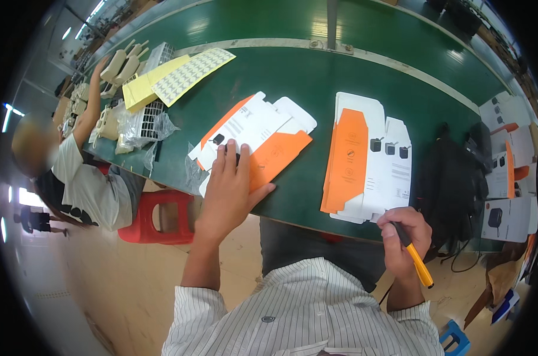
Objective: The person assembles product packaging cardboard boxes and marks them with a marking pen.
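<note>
My left hand [226, 181] lies with its fingers stretched out on a folded-flat white and orange carton [254, 124], which is tilted on the green table. Gripped in my right hand [408, 237] is an orange marker pen [419, 261] with a black end, its orange end pointing down toward me. That hand is at the table's front edge, by the lower corner of a second set of flattened white and orange cartons [389, 169]. Black device pictures are printed on their white panels. Whether my right fingertips touch these cartons I cannot tell.
Yellow sticker sheets [195, 74], a clear plastic bag [141, 127] and beige parts [119, 65] lie at the left, where a co-worker [94, 172] sits by a red stool [156, 216]. At the right are a black bag [446, 184] and stacked white boxes [506, 216].
</note>
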The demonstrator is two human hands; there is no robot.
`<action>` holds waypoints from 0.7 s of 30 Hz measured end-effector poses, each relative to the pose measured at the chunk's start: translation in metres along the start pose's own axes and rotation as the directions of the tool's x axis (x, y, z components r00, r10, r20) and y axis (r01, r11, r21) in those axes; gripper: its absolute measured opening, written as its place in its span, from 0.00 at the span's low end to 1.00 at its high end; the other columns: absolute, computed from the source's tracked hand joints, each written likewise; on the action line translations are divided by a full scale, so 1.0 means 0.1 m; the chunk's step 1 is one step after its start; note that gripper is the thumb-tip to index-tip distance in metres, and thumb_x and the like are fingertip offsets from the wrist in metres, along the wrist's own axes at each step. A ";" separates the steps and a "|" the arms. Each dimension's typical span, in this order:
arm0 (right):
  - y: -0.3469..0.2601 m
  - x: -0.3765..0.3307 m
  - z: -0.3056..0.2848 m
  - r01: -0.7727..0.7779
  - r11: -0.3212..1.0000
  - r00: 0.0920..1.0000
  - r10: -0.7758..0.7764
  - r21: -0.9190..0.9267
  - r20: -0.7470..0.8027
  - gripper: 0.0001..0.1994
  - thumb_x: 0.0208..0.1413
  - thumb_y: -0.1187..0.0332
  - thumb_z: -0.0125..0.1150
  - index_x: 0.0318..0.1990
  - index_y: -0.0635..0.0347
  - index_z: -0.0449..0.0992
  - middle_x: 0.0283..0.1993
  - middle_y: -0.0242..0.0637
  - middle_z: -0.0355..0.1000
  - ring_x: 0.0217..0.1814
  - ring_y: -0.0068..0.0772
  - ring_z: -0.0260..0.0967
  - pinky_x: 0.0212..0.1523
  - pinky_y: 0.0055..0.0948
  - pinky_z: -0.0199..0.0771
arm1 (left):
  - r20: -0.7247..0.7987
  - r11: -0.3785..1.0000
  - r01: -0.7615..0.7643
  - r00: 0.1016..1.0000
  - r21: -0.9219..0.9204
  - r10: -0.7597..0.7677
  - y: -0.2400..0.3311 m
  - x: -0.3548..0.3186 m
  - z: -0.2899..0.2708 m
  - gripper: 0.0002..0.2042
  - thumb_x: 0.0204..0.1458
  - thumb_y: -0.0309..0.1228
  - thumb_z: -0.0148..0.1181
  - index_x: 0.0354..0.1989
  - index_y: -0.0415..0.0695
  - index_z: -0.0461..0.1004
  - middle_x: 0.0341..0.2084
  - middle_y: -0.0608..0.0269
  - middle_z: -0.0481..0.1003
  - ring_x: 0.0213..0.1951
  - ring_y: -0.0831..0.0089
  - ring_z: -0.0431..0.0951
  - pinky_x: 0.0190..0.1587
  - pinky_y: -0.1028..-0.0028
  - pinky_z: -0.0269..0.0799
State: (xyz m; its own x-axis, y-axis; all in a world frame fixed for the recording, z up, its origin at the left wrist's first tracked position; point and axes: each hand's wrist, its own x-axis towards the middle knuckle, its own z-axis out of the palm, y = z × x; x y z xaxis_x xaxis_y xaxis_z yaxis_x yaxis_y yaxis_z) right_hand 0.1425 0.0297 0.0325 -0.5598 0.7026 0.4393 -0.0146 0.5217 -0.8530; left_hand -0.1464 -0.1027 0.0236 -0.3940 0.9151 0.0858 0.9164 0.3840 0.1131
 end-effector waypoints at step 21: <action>0.16 0.39 -0.18 -0.123 0.833 0.962 0.234 0.539 -0.143 0.21 0.49 0.84 0.62 0.48 0.61 0.60 0.69 0.57 0.51 0.57 0.36 0.70 0.49 0.25 0.76 | -0.679 0.571 -0.674 0.689 -0.469 0.255 1.00 0.53 0.03 0.12 0.49 0.19 0.57 0.43 0.41 0.69 0.61 0.49 0.56 0.66 0.47 0.55 0.63 0.50 0.56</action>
State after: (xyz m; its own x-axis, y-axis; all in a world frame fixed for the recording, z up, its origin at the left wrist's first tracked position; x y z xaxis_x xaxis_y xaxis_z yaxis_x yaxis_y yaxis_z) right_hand 0.1354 0.0742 0.0413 -0.4230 0.8671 0.2630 -0.3899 0.0878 -0.9167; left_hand -0.0752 -0.0157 0.0368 -0.0859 0.6444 0.7599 0.7553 -0.4553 0.4714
